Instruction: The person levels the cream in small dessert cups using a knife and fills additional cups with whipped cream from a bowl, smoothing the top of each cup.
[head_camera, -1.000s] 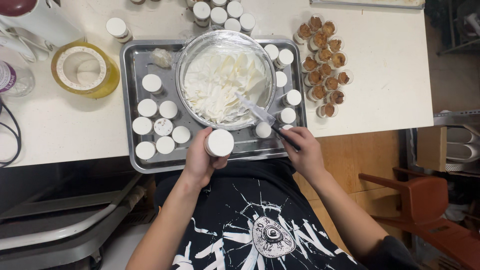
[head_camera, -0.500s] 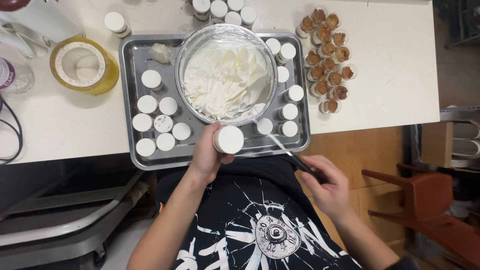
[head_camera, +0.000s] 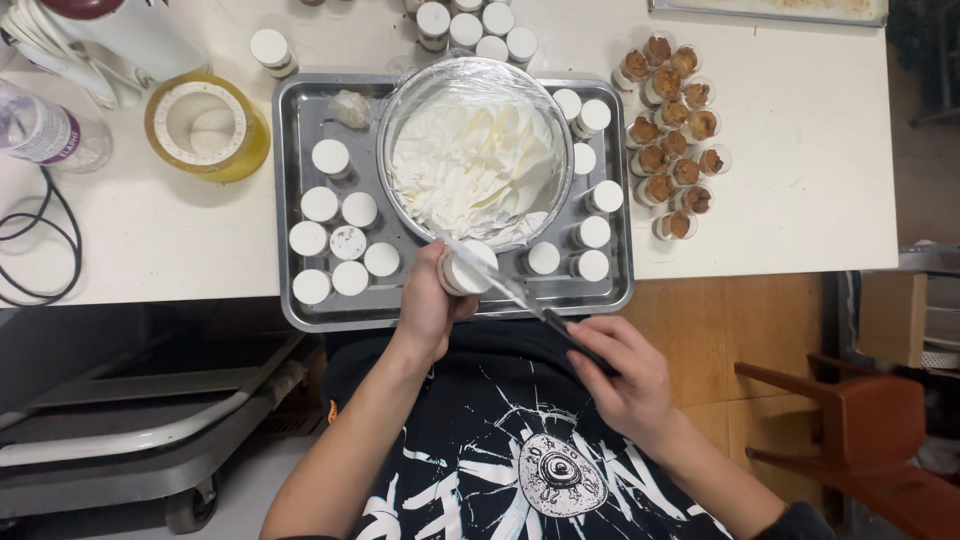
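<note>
i'm wearing a black t-shirt (head_camera: 500, 450) with a white print: jagged cracked lines spreading out from a round emblem, plus some blocky shapes low on the chest. my forearms are bare, and my left hand (head_camera: 430, 305) and right hand (head_camera: 625, 375) wear no gloves.

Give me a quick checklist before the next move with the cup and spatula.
1. Cup held: ok. The left hand wraps the small cup over the near edge of the metal tray.
2. Tool held: ok. The right hand grips the spatula by its dark handle.
3. Blade on target: ok. Its tip lies across the cup's top.
4. Cream supply: ok. The steel bowl holds plenty of white cream.
5. Cup filled level: cannot tell; the blade covers part of the top.
6. Room on the tray: ok. Bare metal shows between the filled cups.
</note>
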